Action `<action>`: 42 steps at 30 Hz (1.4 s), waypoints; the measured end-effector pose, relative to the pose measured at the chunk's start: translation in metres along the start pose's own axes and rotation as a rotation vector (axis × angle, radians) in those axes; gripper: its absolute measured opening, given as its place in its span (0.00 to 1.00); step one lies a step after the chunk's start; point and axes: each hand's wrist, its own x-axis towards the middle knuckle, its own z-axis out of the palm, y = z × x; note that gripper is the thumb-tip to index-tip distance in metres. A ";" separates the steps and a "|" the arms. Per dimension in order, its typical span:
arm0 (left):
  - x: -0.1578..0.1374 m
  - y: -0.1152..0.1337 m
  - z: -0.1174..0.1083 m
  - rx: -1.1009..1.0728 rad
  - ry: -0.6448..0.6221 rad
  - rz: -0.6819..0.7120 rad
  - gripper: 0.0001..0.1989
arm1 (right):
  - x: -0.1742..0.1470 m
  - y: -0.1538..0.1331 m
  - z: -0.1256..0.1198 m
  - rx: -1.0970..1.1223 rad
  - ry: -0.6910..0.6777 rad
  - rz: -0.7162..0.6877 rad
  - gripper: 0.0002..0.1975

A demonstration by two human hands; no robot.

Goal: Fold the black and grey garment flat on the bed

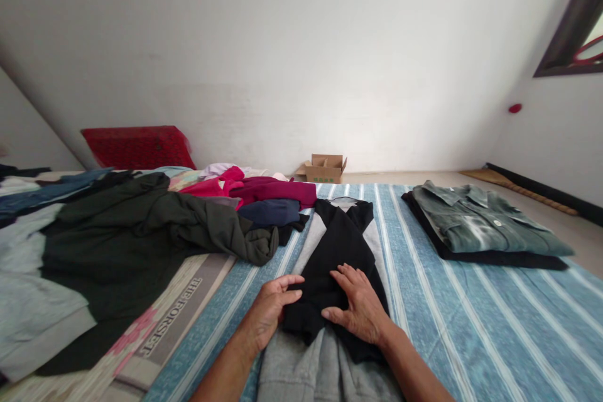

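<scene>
A grey-and-black top (351,248) lies lengthwise on a striped sheet (438,326), its collar end far and its grey lower part near, running out of frame. Black sleeves (301,320) cross over its front. The right hand (354,304) rests palm down on the black cloth, fingers spread; the left hand (271,304) meets the left edge with thumb and finger slightly parted, though whether it pinches any fabric cannot be told.

The sleeves look the likeliest trouble: only laid over, they could slide outward if the right hand lifts too soon. A one-sided tug from the left could skew the top, and the loose ripples in its grey near part might set into creases if pressed down.

Just beyond to the left, a navy garment (271,212) and the sleeve of a dark green garment (117,232) lie close enough to be caught by a wide sweep. To the right, well apart, a folded shirt (490,223) sits on a black garment (509,260); a hard pull on the sheet could shift both.
</scene>
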 end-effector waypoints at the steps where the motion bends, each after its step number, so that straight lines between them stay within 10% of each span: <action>1: 0.000 0.000 0.000 0.002 0.004 -0.004 0.25 | 0.000 0.000 0.000 0.001 0.000 -0.001 0.45; 42: 0.005 -0.001 0.000 0.102 0.089 0.072 0.22 | 0.001 0.001 0.001 -0.011 -0.016 0.001 0.45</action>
